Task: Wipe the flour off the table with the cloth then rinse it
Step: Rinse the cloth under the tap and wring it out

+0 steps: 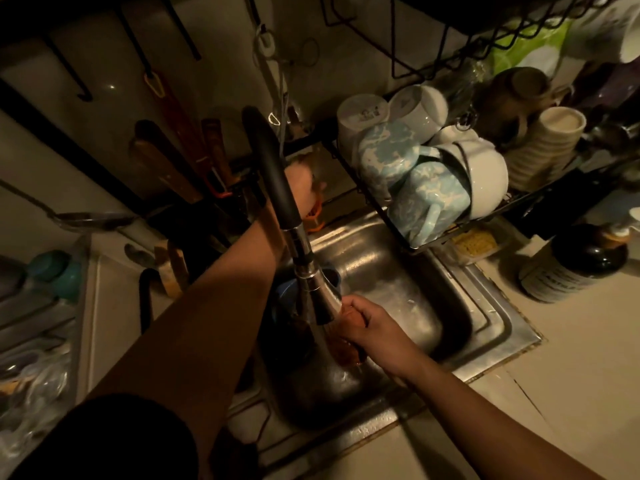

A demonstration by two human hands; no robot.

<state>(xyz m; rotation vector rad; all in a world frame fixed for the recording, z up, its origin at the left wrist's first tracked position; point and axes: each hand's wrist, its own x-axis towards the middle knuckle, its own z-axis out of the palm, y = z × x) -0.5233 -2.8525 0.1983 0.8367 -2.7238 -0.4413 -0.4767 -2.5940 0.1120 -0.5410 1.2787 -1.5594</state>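
A reddish-orange cloth [341, 348] is bunched in my right hand [367, 329], held inside the steel sink [485, 320] just under the faucet's spray head [320, 306]. My left hand [303, 188] reaches to the back of the sink behind the black faucet neck [273, 168], fingers curled around something there, likely the tap handle; the neck hides most of the grip. Whether water is running is hard to tell in the dim light.
A wire dish rack [377, 206] with white and pale blue mugs and bowls overhangs the sink's right back corner. A dark-lidded jar [571, 268] stands on the counter at right. Knives and utensils hang on the wall at left. A blue bowl [287, 292] sits in the sink.
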